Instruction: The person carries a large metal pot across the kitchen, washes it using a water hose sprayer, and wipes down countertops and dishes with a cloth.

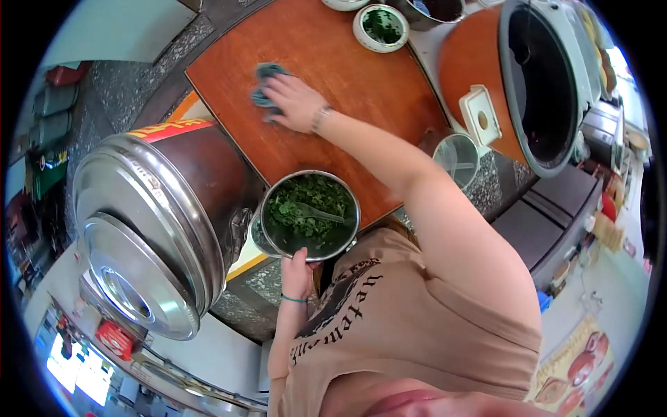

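Note:
My left hand point(297, 272), with a teal band at the wrist, grips the near rim of a steel bowl point(353, 233). Chopped green herbs point(295, 201) lie in the bowl along with a clear plastic spoon point(321, 214). The bowl is held at the near edge of a brown wooden tabletop point(368, 132). My right hand point(297, 103) reaches across to the far left part of the tabletop. Its fingers press on a crumpled grey-blue cloth point(267, 75), partly covered by the hand.
A large lidded steel drum point(163, 201) stands to the left. A white bowl of chopped greens point(381, 28) sits at the back right. To the right are a big orange cooker point(472, 66) with its dark inside exposed and a clear plastic pitcher point(456, 158).

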Action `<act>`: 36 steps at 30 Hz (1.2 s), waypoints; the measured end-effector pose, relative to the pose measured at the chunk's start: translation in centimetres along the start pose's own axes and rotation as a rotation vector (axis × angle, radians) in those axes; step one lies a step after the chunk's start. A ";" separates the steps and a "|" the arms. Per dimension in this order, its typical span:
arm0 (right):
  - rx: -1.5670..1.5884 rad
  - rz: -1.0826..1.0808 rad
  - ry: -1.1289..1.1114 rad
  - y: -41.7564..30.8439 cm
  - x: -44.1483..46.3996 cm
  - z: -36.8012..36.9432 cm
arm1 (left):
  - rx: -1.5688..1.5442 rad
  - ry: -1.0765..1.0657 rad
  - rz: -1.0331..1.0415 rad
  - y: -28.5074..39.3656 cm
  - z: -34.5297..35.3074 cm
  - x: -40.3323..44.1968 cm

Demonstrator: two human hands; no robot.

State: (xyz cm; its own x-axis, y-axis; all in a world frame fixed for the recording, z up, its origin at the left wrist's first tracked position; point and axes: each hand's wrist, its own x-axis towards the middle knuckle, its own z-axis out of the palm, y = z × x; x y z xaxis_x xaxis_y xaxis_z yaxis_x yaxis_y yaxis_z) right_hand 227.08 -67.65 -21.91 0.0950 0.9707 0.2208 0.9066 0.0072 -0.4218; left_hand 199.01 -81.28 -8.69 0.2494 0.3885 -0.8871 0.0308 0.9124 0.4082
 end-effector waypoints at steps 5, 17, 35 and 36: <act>-0.261 0.652 0.026 6.0 -9.0 -6.2 | 0.153 -0.085 0.036 0.9 -0.8 0.2; -0.270 1.100 0.272 3.6 -15.8 -4.9 | 0.194 -0.229 0.082 2.4 -0.1 -0.2; -0.140 0.478 -0.130 -10.3 -31.8 -4.9 | 0.126 -0.566 0.142 -0.2 17.0 10.3; -0.130 0.518 -0.016 -9.9 -32.2 -5.8 | 0.122 -0.577 0.140 -0.2 17.7 10.6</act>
State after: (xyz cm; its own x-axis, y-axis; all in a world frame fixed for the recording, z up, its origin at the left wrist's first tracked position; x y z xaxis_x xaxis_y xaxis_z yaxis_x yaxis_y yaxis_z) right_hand 217.39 -100.35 -19.71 0.5385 0.8426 -0.0014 0.7862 -0.5030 -0.3590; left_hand 218.81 -79.63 -14.38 0.7423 0.3404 -0.5771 0.0615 0.8230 0.5647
